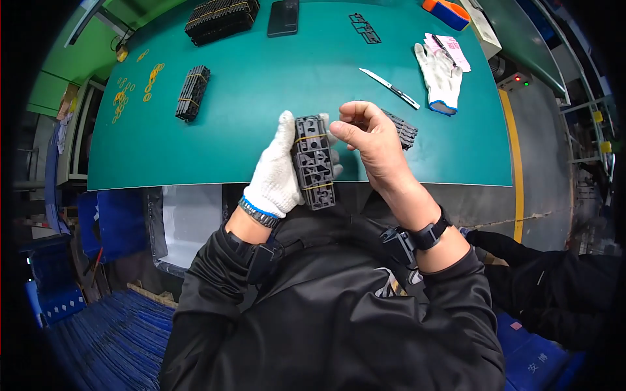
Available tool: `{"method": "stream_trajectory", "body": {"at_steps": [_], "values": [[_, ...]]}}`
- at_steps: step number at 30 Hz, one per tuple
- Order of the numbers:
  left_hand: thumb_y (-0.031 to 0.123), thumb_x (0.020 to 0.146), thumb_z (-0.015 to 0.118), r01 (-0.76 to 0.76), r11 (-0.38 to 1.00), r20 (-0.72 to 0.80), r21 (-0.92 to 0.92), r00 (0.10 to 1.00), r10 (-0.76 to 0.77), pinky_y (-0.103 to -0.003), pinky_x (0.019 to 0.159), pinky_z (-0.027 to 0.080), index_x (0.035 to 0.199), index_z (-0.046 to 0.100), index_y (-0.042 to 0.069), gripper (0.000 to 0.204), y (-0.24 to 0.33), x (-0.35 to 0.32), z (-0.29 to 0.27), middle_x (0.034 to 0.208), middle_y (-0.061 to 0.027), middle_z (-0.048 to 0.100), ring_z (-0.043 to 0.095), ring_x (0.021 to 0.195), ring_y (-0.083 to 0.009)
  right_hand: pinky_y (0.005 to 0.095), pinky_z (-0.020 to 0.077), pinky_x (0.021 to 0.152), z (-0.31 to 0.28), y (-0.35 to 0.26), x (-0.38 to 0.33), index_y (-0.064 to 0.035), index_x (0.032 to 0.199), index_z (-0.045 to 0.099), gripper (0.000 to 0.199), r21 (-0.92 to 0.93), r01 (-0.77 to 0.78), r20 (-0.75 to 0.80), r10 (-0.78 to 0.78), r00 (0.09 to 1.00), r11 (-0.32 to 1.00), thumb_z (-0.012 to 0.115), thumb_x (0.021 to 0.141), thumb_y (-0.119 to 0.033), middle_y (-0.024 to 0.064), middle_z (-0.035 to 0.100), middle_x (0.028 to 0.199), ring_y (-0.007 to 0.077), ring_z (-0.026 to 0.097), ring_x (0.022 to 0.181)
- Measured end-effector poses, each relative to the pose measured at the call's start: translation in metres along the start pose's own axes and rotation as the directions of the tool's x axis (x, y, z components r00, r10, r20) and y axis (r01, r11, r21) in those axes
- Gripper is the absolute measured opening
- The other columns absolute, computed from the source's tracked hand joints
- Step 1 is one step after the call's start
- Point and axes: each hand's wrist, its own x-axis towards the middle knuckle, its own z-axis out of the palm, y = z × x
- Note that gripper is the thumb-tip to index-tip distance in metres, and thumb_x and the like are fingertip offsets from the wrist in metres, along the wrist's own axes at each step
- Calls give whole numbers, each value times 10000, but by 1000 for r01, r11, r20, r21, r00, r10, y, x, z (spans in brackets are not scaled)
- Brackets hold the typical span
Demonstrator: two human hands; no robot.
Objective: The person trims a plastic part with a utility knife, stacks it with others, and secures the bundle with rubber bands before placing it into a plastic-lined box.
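Observation:
My left hand (pixel 270 171), in a white knitted glove with a blue cuff edge, is closed around a stack of black plastic frames (pixel 314 156). The stack stands lengthwise toward the table, with yellow rubber bands around its upper and lower parts. My bare right hand (pixel 375 137) is beside the stack's upper right corner, fingers half curled and the thumb slightly apart from them. I see nothing between its fingers. Behind that hand, another banded stack of black parts (pixel 403 132) lies partly hidden on the green table (pixel 261 91).
Left on the table are a banded stack (pixel 193 94) and loose yellow rubber bands (pixel 151 81). Farther back lie a larger stack (pixel 222 19), a black phone (pixel 283 17) and a single black frame (pixel 365 28). A utility knife (pixel 390 88) and white glove (pixel 441 81) are right.

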Motion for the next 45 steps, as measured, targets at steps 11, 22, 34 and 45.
{"method": "stream_trajectory", "body": {"at_steps": [11,22,34,45], "values": [[615,1021,487,55,986,-123,154,992,-36,-407,666,640,1298,630,67,630,-9,-5,2,1028,-91,713,721,798,-247,258,513,830,-4,10,7,12,1240,583,517,-96,-92,126,104,987,991,835,803,-101,65,581,1108,123,608,934],[572,1038,490,57,978,-148,201,989,-28,-392,644,638,1231,652,75,558,-12,-5,-1,965,-75,712,718,762,-234,252,511,813,-2,13,2,-3,1189,611,436,-126,-107,87,118,989,986,826,827,-115,45,587,1080,97,605,897],[576,997,576,77,970,-153,230,987,-42,-418,716,642,1195,657,89,532,-16,-5,-2,1004,-60,704,715,837,-206,254,508,816,-4,15,-1,-14,1197,614,454,-115,-109,98,121,988,987,843,824,-134,35,586,1065,100,607,906],[579,1004,562,76,980,-79,184,995,-63,-408,712,637,1211,655,92,537,-19,1,-8,1017,-72,713,719,816,-219,260,503,828,-6,28,2,-6,1222,604,406,-185,-53,89,71,993,981,764,855,-76,47,579,1117,107,601,928]]}}
